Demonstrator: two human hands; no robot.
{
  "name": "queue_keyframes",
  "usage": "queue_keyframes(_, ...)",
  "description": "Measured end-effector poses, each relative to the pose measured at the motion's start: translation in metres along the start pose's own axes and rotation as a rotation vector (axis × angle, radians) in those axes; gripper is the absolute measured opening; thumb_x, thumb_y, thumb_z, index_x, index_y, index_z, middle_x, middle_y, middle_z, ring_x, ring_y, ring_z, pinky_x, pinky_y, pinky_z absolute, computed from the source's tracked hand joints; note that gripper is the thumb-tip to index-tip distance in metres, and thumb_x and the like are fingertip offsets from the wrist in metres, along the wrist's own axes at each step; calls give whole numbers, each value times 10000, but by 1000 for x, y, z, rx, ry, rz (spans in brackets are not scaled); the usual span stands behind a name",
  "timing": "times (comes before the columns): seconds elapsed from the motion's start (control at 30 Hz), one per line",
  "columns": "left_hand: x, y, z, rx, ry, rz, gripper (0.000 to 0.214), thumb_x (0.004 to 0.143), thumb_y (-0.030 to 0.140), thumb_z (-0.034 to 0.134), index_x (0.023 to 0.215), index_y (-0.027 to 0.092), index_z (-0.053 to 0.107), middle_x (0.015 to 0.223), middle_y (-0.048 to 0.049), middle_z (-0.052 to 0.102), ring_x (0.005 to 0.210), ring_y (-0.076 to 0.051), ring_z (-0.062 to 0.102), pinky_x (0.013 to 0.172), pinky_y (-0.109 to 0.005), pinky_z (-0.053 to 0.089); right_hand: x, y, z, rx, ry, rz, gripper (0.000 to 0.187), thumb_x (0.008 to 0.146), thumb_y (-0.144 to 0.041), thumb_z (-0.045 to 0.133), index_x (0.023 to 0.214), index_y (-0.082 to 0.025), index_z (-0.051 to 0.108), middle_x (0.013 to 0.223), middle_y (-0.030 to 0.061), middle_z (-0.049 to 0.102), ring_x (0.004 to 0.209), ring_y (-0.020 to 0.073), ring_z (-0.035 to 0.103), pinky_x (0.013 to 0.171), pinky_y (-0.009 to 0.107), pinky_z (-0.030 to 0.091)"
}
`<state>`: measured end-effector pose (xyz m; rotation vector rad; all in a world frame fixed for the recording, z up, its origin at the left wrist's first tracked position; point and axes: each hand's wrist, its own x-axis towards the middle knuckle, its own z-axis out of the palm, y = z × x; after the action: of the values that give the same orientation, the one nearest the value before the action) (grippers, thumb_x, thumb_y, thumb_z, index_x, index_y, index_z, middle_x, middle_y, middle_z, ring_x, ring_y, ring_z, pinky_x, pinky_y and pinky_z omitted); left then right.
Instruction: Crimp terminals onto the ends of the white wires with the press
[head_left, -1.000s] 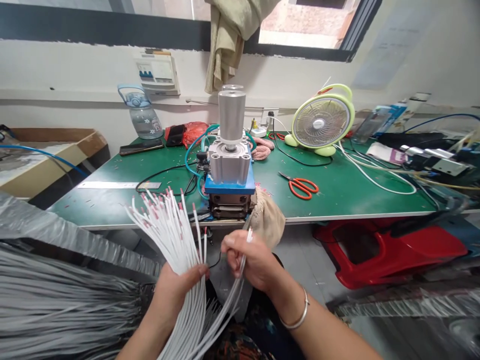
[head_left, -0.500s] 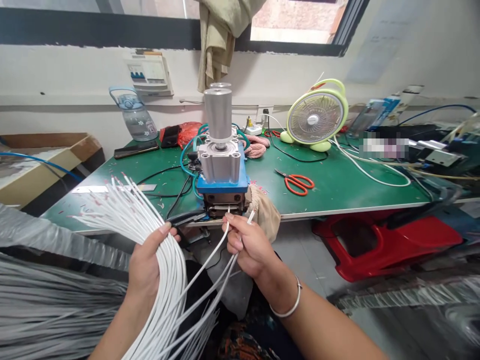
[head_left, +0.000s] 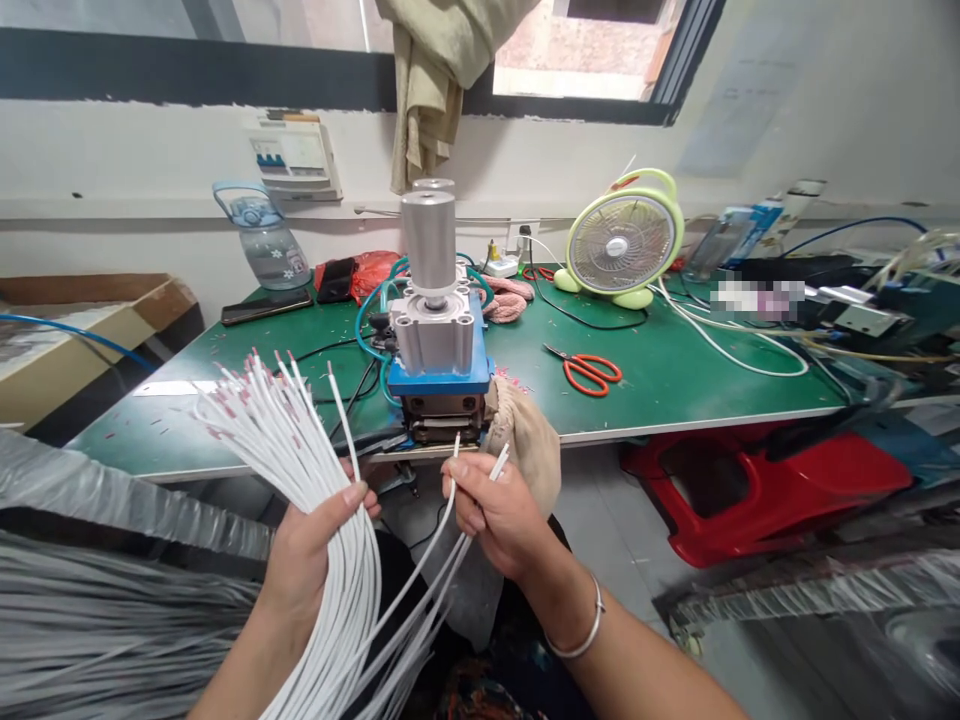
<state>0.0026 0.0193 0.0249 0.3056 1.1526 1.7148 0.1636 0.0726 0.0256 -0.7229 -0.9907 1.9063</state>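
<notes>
My left hand (head_left: 311,550) is wrapped round a thick bundle of white wires (head_left: 300,470) whose red-tipped ends fan out up and to the left. My right hand (head_left: 499,515) pinches a few separate white wires (head_left: 450,500), their ends pointing up just below the mouth of the pneumatic press (head_left: 439,350). The press has a silver cylinder on a blue plate and stands at the front edge of the green table (head_left: 675,390). A beige cloth bag (head_left: 529,440) hangs beside the press, right behind my right hand.
Red-handled scissors (head_left: 589,370) lie on the table right of the press. A green desk fan (head_left: 622,240), a water jug (head_left: 262,235), a phone (head_left: 266,305) and cables sit further back. A red stool (head_left: 765,490) stands under the table. More grey-white wire bundles (head_left: 105,610) lie at the left.
My left hand swung the bundle out to the left, away from my right hand. My right hand carried its few wires up to the press front, then drew back slightly.
</notes>
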Motion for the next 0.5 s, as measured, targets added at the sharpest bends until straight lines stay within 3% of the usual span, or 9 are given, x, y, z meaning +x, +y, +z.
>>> queue_keyframes(0.17, -12, -18, -10, 207, -158, 30, 296, 499, 189, 760, 723, 174, 567, 549, 31, 588, 520, -121, 547, 556, -231, 441, -7, 1, -4, -34, 0, 15, 261, 754, -363, 610, 636, -132, 586, 371, -70, 389, 322, 29, 262, 358, 183, 224)
queue_keyframes(0.33, -18, -36, -14, 484, -207, 147, 236, 459, 236, 743, 590, 166, 559, 501, 23, 528, 479, -136, 468, 497, -266, 380, -9, -3, -1, 8, -29, 36, 218, 678, -318, 684, 741, -113, 643, 704, 36, 619, 521, 70, 516, 521, 203, 401)
queue_keyframes(0.5, -18, -43, -19, 612, -193, 199, 250, 442, 212, 753, 624, 166, 588, 541, 13, 559, 525, -164, 485, 540, -295, 398, -5, 3, 5, -121, -37, 52, 274, 722, -366, 651, 670, -97, 646, 505, -5, 546, 427, 46, 439, 462, 180, 345)
